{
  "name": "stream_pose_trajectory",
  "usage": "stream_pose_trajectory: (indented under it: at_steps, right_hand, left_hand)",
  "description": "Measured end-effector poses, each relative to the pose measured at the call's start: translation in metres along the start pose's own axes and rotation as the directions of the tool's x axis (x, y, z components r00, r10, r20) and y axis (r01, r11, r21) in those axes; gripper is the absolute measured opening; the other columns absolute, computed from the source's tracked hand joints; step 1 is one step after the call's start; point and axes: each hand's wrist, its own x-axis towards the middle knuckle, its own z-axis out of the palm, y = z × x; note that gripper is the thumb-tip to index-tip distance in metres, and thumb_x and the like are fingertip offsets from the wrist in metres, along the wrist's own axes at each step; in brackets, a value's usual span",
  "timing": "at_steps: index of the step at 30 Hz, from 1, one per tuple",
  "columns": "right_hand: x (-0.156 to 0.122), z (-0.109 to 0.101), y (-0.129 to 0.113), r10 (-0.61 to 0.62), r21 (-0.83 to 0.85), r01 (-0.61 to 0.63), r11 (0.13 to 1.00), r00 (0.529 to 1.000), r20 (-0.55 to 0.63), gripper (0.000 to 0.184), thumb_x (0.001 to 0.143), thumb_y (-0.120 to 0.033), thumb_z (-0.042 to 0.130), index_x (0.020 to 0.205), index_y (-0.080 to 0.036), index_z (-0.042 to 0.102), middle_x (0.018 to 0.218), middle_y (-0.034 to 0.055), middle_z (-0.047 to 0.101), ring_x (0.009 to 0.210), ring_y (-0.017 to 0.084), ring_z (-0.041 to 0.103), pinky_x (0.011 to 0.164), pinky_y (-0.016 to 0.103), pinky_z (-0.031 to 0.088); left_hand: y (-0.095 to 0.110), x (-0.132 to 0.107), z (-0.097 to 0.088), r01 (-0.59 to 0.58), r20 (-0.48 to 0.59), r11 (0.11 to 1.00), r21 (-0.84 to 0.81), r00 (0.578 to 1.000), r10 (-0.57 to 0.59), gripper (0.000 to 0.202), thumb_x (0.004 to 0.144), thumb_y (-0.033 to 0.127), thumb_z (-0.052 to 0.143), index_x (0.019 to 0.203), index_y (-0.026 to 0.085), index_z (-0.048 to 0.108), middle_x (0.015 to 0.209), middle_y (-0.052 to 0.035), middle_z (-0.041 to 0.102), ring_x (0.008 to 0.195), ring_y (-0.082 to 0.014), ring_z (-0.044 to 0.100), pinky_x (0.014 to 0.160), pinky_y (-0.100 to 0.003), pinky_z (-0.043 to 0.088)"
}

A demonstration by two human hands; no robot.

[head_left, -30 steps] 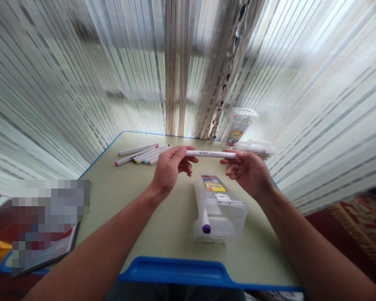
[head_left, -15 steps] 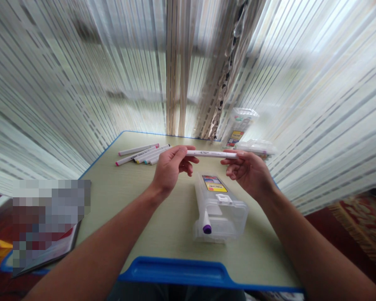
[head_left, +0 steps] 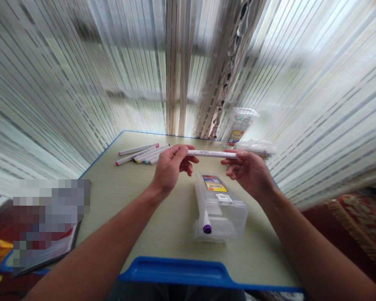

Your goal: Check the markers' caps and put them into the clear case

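Note:
A white marker [head_left: 210, 154] lies level in the air between my two hands, above the table. My left hand [head_left: 171, 166] pinches its left end and my right hand [head_left: 247, 170] pinches its right end. Just below them a clear plastic marker box [head_left: 219, 207] lies on its side on the pale green table [head_left: 119, 196], with one purple-capped marker [head_left: 206, 223] inside. Several more white markers [head_left: 142, 154] lie in a loose row at the far left of the table.
Two more clear plastic containers [head_left: 242, 125] stand at the table's far right, by the curtain [head_left: 316, 96]. A blue rim [head_left: 175, 271] edges the table's near side. A blurred flat object [head_left: 47, 225] lies at the left edge. Striped curtains close in behind.

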Motion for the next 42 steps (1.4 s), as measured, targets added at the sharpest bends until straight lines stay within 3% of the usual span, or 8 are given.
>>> stream_pose_trajectory:
  at_steps: [7,15,19,42]
  right_hand:
    - [0.0,0.0,0.0,-0.001,0.004,0.001,1.0,1.0,0.006,0.023,0.075,-0.023,0.059,0.088,-0.014,0.074,0.069,0.0079,0.076,0.044,0.015,0.064,0.036,0.022,0.045]
    - [0.0,-0.001,0.004,-0.102,-0.065,0.105,0.992,0.994,0.042,0.023,0.073,-0.029,0.076,0.091,-0.015,0.075,0.071,0.0068,0.076,0.044,0.013,0.064,0.037,0.02,0.045]
    - [0.002,-0.003,0.007,-0.096,-0.096,0.1,0.99,0.995,0.039,0.025,0.072,-0.03,0.08,0.091,-0.014,0.074,0.071,0.0068,0.075,0.045,0.012,0.064,0.038,0.019,0.045]
    - [0.007,-0.007,0.016,-0.06,-0.078,0.065,0.995,0.996,0.067,0.016,0.074,-0.023,0.072,0.087,-0.014,0.072,0.067,0.0021,0.067,0.045,0.009,0.056,0.04,0.021,0.042]
  left_hand:
    - [0.002,0.0,0.001,-0.009,-0.003,0.999,0.053,1.0,0.009,0.026,0.083,0.031,0.069,0.099,0.01,0.068,0.073,-0.0057,0.072,0.049,-0.0096,0.059,0.047,-0.022,0.049]
    - [0.001,0.0,0.001,-0.023,-0.003,0.998,0.062,1.0,0.023,0.025,0.084,0.03,0.069,0.099,0.01,0.068,0.074,-0.0056,0.072,0.049,-0.0091,0.058,0.047,-0.022,0.049]
    - [0.002,-0.001,0.002,-0.039,-0.004,0.997,0.066,0.999,0.039,0.026,0.083,0.031,0.07,0.099,0.01,0.069,0.074,-0.0055,0.071,0.05,-0.0092,0.058,0.047,-0.022,0.049]
    - [0.008,-0.01,0.009,-0.131,0.08,0.985,0.115,0.989,0.122,0.028,0.074,0.027,0.081,0.096,0.012,0.074,0.069,-0.0019,0.07,0.049,-0.0074,0.056,0.047,-0.02,0.048]
